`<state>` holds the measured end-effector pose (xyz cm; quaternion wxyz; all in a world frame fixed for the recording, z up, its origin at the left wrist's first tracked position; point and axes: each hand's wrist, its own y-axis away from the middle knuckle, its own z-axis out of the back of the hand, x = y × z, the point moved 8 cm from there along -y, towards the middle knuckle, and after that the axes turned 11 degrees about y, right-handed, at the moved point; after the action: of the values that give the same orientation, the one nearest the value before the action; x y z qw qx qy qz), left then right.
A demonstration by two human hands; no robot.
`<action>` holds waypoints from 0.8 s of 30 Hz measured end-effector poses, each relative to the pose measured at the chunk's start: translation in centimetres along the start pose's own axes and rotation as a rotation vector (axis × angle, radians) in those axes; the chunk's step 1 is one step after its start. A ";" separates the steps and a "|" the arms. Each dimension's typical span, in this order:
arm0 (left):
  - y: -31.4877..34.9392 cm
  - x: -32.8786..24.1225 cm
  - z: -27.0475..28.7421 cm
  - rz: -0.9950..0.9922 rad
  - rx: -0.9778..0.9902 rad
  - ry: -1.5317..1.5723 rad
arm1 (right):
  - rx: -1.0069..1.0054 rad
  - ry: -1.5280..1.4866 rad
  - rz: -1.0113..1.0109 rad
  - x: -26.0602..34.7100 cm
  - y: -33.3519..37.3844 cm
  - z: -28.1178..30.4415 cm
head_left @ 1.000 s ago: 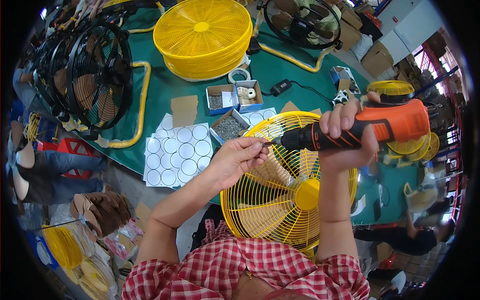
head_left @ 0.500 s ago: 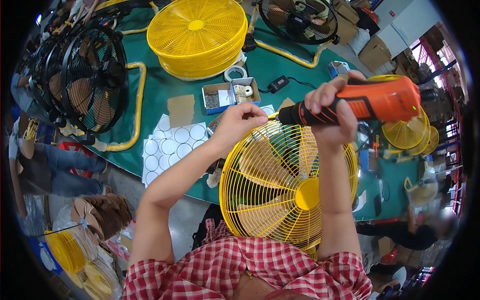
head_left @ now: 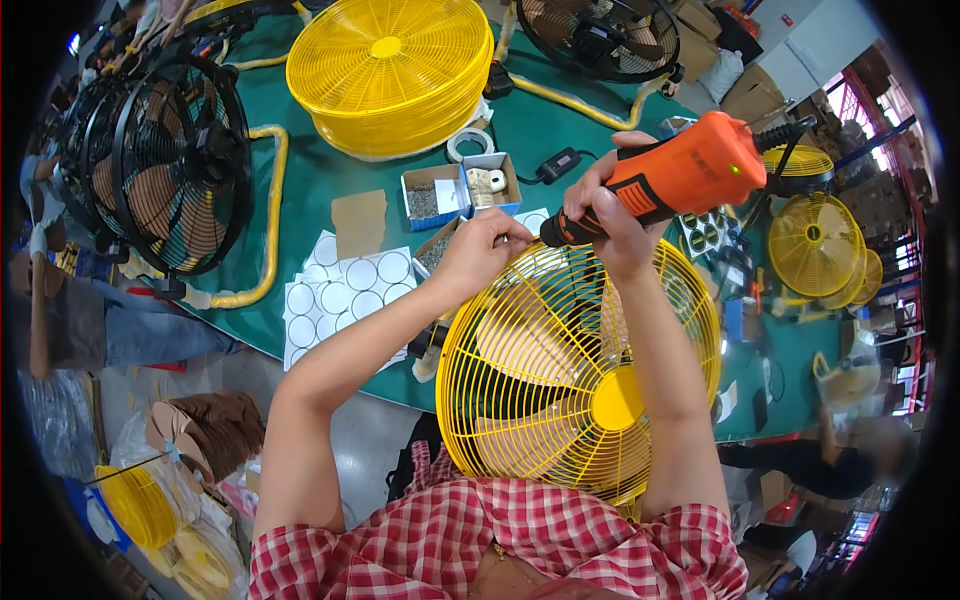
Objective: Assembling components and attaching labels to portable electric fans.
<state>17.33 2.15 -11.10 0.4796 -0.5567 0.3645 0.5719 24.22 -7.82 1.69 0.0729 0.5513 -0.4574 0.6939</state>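
Note:
In my right hand is an orange and black electric screwdriver, its fingers wrapped round the black grip. The driver's dark tip points down to the left, at the far upper rim of a yellow wire fan guard. Close to that tip, my left hand is pinched at the same rim; what its fingers hold, if anything, is too small to make out. Tan fan blades show behind the guard's wires. The fan stands upright against the near edge of the bench, close to my chest.
On the green bench are small boxes of screws, a tape roll, cardboard and sheets of round labels. Stacked yellow guards stand behind; black fans stand left. Other people work at both sides.
The screwdriver has moved left and tilted more steeply, bringing its tip down to the guard's rim. My left hand stays pinched at nearly the same spot.

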 end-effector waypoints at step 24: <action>1.4 5.5 0.8 0.563 -0.114 0.925 | 0.317 0.207 0.116 -0.3 -1.0 -3.3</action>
<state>16.20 3.31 -16.58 0.0666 -0.6563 0.6410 0.3923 22.69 -4.77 2.10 -0.0082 0.4542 -0.3635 0.8133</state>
